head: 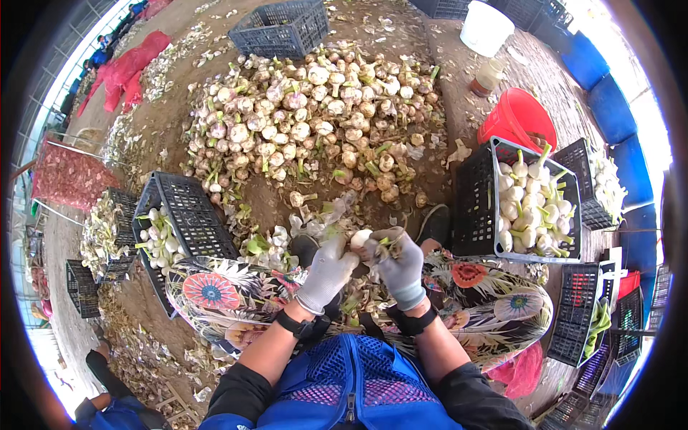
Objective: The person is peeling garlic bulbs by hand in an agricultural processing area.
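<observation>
My left hand [328, 273], in a pale work glove, is closed beside a white garlic bulb [360, 238] between the two hands. My right hand [399, 263], gloved alike, grips the bulb's stem end, with green stem and dry skin showing at its fingers. Whether the fingers hide a tool cannot be told. Beyond the hands lies a large heap of untrimmed garlic bulbs [301, 129] on the ground. Peeled bulbs with short green stems [529, 204] fill a black crate [473, 204] at the right; more cleaned bulbs [161, 239] lie in a tilted black crate [196, 215] at the left.
Loose garlic skins [274, 244] litter the ground by my feet. A red bucket [518, 118], a white bucket [486, 29] and a jar [486, 78] stand at the upper right. Another crate [282, 29] sits behind the heap. Another person [115, 406] is at the lower left.
</observation>
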### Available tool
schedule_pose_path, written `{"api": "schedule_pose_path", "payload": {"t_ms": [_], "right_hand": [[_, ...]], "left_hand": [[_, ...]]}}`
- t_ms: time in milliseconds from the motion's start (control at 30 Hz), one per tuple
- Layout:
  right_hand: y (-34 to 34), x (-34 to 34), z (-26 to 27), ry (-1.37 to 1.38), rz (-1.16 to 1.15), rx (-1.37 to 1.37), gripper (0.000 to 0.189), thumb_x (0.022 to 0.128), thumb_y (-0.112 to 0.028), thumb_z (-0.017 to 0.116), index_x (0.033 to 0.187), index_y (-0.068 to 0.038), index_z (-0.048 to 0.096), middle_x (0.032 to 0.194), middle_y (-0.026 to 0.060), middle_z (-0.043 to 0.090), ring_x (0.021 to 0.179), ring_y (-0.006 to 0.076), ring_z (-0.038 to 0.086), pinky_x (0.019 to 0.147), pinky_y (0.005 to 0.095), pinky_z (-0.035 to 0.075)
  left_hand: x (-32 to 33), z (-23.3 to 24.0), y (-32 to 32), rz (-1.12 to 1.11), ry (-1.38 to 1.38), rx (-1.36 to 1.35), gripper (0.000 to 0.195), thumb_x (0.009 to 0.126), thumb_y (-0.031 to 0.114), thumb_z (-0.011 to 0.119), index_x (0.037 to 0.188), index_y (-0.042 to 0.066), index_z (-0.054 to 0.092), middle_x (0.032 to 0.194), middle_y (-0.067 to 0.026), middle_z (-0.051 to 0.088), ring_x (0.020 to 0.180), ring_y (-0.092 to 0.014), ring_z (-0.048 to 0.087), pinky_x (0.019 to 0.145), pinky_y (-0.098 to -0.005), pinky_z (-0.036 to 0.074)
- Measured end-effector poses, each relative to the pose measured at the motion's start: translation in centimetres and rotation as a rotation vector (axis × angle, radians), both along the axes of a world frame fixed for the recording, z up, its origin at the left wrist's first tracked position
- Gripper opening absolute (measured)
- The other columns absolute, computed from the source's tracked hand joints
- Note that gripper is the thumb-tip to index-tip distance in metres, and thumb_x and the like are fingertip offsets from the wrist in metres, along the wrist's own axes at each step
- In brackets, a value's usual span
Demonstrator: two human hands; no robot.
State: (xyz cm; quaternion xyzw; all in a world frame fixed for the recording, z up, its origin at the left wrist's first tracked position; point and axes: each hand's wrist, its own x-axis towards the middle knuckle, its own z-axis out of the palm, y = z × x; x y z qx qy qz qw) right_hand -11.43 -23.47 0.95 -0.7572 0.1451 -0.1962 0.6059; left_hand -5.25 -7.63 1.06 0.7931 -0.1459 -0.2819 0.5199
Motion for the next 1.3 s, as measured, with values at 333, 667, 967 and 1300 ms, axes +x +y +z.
{"api": "schedule_pose_path", "payload": {"t_ms": [333, 667, 967, 1300], "right_hand": [[-1.1, -0.1, 0.3, 0.150, 0.018, 0.881, 0.022, 0.098, -0.018, 0.064, 0.105, 0.002, 0.068, 0.085, 0.0022, 0.068, 0.073, 0.0093, 0.063, 0.061, 0.0240, 0.052], [-0.5, -1.0, -0.5, 0.297, 0.076, 0.438, 0.019, 0.097, -0.014, 0.063, 0.103, 0.003, 0.069, 0.091, 0.0019, 0.069, 0.079, 0.0093, 0.062, 0.069, 0.0255, 0.051], [-1.1, -0.5, 0.5, 0.245, 0.198, 0.916, 0.019, 0.094, -0.001, 0.059, 0.110, 0.005, 0.067, 0.102, 0.0020, 0.069, 0.086, 0.0103, 0.065, 0.078, 0.0241, 0.052], [-1.7, 0.9, 1.3, -0.042, 0.221, -0.364, 0.037, 0.068, 0.013, 0.062, 0.097, -0.006, 0.074, 0.086, 0.0135, 0.065, 0.083, 0.0332, 0.066, 0.076, 0.0306, 0.051]], "left_hand": [[-0.5, 1.9, -0.3, -0.053, 0.010, -0.377, 0.071, 0.087, 0.027, 0.077, 0.143, -0.001, 0.042, 0.125, -0.0077, 0.056, 0.112, -0.015, 0.055, 0.096, -0.0300, 0.045], [-0.5, -0.4, 0.5, 0.037, 0.088, -0.431, 0.068, 0.088, 0.030, 0.077, 0.140, -0.002, 0.046, 0.126, -0.0066, 0.056, 0.113, -0.011, 0.052, 0.097, -0.0275, 0.045], [-0.4, 1.2, 0.0, 0.118, 0.403, -0.546, 0.039, 0.097, 0.024, 0.065, 0.125, -0.001, 0.054, 0.101, -0.0010, 0.060, 0.090, -0.008, 0.055, 0.077, -0.0239, 0.047], [-1.4, 0.7, 1.1, 0.078, 1.199, -0.549, 0.044, 0.103, 0.043, 0.044, 0.110, 0.004, 0.062, 0.082, -0.0054, 0.064, 0.047, -0.008, 0.042, 0.043, -0.0207, 0.029]]}}
